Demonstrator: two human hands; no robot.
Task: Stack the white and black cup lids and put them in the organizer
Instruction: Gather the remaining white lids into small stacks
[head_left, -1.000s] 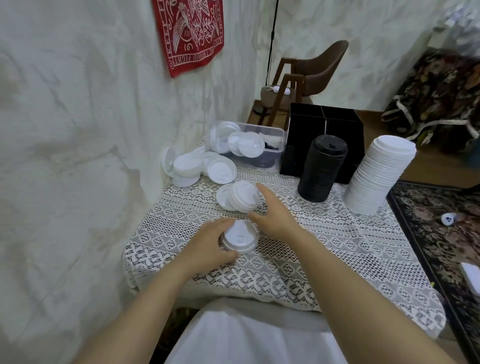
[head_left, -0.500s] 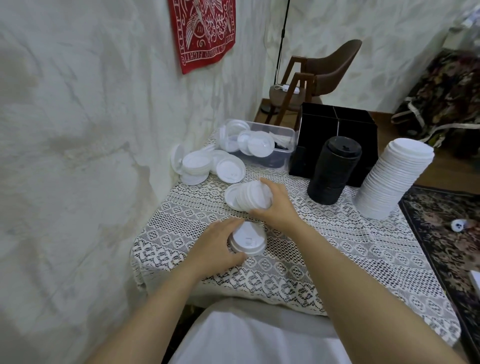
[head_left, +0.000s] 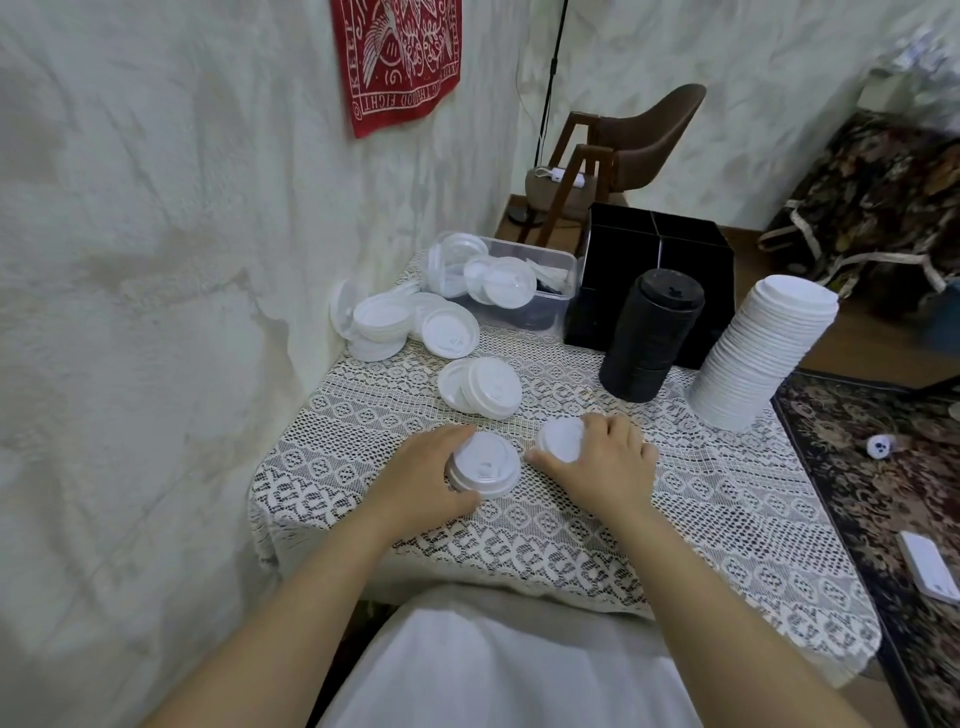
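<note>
My left hand (head_left: 423, 475) grips a short stack of white lids (head_left: 485, 465) standing on the lace tablecloth (head_left: 727, 519). Just to its right, my right hand (head_left: 605, 462) holds a few white lids (head_left: 558, 439), fingers curled over them. Two more white lids (head_left: 480, 387) lie behind the hands. A heap of loose white lids (head_left: 400, 322) sits by the wall. A tall stack of black lids (head_left: 652, 335) and a tall leaning stack of white lids (head_left: 761, 353) stand at the back right. The black organizer (head_left: 657, 260) stands behind the black stack.
A clear plastic tub (head_left: 524, 280) with more lids sits left of the organizer, near the wall. A brown chair (head_left: 623, 140) stands beyond the table. A patterned rug (head_left: 883, 493) with a small white object lies to the right.
My right hand took some white lids from the pile behind and carried them back toward me, beside the left hand's stack. The left hand stayed on its stack.
</note>
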